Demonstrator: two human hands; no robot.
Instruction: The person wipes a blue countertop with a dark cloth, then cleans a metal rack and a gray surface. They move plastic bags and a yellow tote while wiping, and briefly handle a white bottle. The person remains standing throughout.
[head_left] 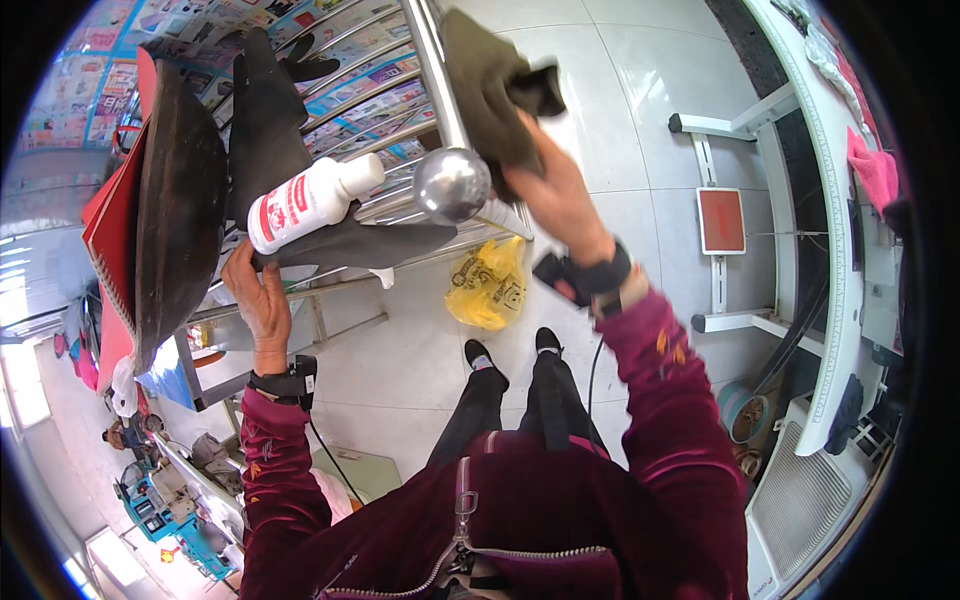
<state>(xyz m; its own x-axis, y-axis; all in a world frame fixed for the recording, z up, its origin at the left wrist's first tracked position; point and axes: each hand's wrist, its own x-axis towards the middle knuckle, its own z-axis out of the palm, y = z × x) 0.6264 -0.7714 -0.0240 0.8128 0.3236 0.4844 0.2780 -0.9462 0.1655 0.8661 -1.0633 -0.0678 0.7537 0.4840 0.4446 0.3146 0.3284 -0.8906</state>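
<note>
My right hand (565, 195) is closed on a bunched dark olive cloth (490, 85), held up beside the metal rack's rounded ball end (452, 186). At the left, my left hand (262, 305) has its fingers curled at the edge of a dark grey fabric piece (365, 245), just below the base of a white bottle (300, 205). The bottle has a red and white label and a white cap, and lies tilted over the dark fabric. Part of my left fingers is hidden, and whether they touch the bottle I cannot tell.
A dark rounded board (180, 210) with a red spiral-bound book (115, 250) stands left of the rack bars (370, 80). A yellow plastic bag (488, 285) lies on the tiled floor. To the right is a white-framed table (845, 300) with a red-topped pedal (722, 221).
</note>
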